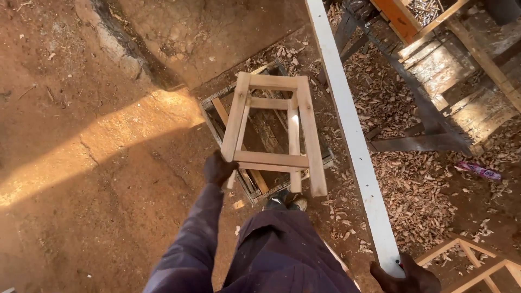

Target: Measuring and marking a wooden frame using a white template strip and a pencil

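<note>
My left hand grips a corner of a light wooden stool frame, holding it up over the ground at arm's length. The frame has pale legs joined by cross rails and hangs over a darker, weathered wooden frame lying on the dirt. My right hand, at the bottom right, is closed on the near end of a long white board that runs away toward the top of the view. My dark purple sleeve and trousers fill the bottom middle, with one shoe showing below the frame.
Wood shavings cover the ground to the right of the board. A rough wooden workbench stands at the upper right, with an orange box of nails on it. Another pale frame lies at the bottom right. Bare red earth spreads left.
</note>
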